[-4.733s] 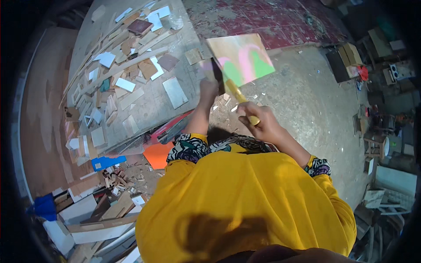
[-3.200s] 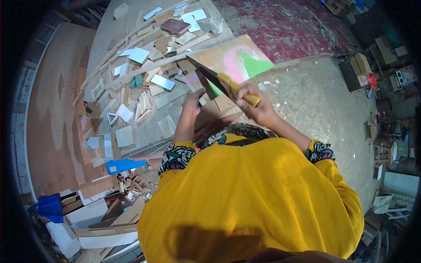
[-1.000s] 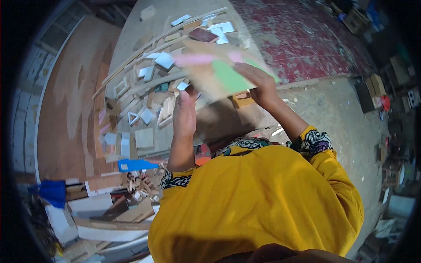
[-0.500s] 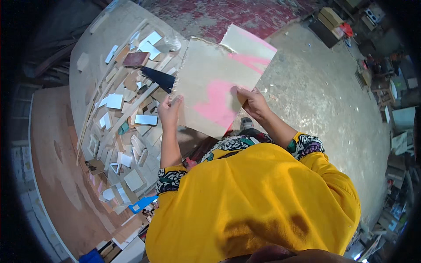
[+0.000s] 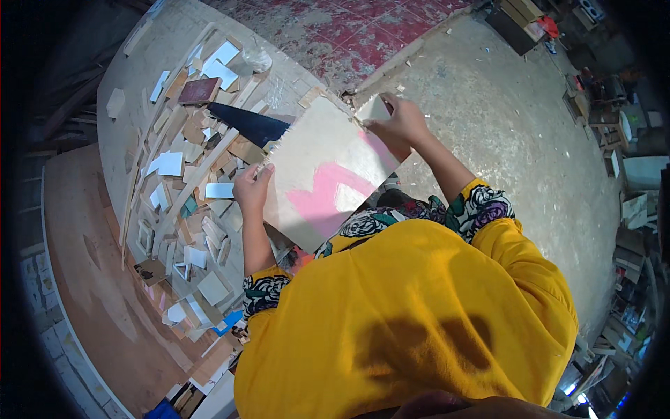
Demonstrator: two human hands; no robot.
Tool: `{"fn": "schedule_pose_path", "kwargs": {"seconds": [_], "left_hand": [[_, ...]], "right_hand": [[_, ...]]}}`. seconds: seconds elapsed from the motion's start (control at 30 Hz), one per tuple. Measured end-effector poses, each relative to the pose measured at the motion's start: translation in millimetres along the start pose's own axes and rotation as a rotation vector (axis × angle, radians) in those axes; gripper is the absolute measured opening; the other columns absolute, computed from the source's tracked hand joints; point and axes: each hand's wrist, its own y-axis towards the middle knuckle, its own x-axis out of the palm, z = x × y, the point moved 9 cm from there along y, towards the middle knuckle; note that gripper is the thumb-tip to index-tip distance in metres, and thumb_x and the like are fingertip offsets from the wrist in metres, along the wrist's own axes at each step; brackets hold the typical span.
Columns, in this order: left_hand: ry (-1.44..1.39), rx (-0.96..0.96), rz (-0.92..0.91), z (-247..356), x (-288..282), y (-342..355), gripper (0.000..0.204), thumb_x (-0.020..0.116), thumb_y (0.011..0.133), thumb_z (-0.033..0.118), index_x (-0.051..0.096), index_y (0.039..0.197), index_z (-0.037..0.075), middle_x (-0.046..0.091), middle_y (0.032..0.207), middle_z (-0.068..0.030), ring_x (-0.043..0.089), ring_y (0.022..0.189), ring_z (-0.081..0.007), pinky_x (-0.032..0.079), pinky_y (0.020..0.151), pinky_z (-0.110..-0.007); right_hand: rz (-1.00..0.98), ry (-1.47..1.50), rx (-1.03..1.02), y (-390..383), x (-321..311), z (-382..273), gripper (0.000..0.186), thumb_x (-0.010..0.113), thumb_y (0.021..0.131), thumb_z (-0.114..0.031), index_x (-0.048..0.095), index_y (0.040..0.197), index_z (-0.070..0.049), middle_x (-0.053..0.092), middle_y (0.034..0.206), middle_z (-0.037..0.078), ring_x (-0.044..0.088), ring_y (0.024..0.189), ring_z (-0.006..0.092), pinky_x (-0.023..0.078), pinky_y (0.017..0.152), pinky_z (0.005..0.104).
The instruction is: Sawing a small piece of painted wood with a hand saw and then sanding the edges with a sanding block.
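Note:
Between my hands is a thin plywood board (image 5: 314, 160) with pink painted marks and splintered edges, tilted in front of my body. My left hand (image 5: 252, 188) pinches its left edge, thumb on top. My right hand (image 5: 401, 126) grips the narrower section at the far right, which stands at an angle to the main board. Whether the two sections are still joined, I cannot tell. Just beyond the board's left corner, a dark handsaw blade (image 5: 248, 124) lies on the cluttered worktable (image 5: 279, 77); the board hides its other end.
Wood offcuts, long strips (image 5: 202, 164) and white blocks (image 5: 166, 164) cover the table to my left. A dark red block (image 5: 199, 91) lies near the saw. Brown wooden panel (image 5: 91, 258) stands at far left. Boxes (image 5: 513, 28) and clutter line the right side of the concrete floor (image 5: 516, 153).
The board has tipped and dropped toward me. My right hand has moved away from me to its far right section, now bent at an angle. My left hand has shifted slightly left and nearer.

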Motion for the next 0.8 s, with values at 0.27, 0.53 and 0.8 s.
{"fn": "schedule_pose_path", "kwargs": {"seconds": [0.27,0.53,0.8], "left_hand": [[-0.08,-0.098,0.125,-6.2,-31.1,-48.3,0.035,0.071,0.074,0.037,0.067,0.084,0.003,0.058,0.062,-0.0089,0.05,0.053,-0.0148,0.042,0.057,-0.029],[-0.295,-0.36,0.349,-75.7,-145.2,-128.2,0.022,0.068,0.08,0.02,0.067,0.085,-0.001,0.063,0.071,-0.002,0.054,0.063,-0.0106,0.043,0.061,-0.025],[-0.525,-0.525,0.715,-102.2,-182.0,-184.4,0.02,0.068,0.082,0.015,0.064,0.082,-0.005,0.06,0.075,-0.004,0.052,0.066,-0.0112,0.042,0.061,-0.025]], "right_hand": [[-0.191,-0.155,-0.05,-2.4,40.9,-34.3,0.071,0.076,0.063,-0.042,0.053,0.119,-0.004,0.063,0.099,0.023,0.062,0.09,0.0344,0.048,0.079,0.039],[-0.212,0.033,-0.337,41.2,122.1,-5.0,0.046,0.073,0.07,-0.037,0.062,0.104,-0.008,0.063,0.094,0.014,0.062,0.086,0.0278,0.049,0.073,0.0376],[-0.315,-0.333,-0.757,-53.1,177.4,-99.6,0.053,0.071,0.066,-0.029,0.055,0.111,-0.007,0.051,0.115,0.012,0.048,0.109,0.0283,0.042,0.087,0.0407]]}}
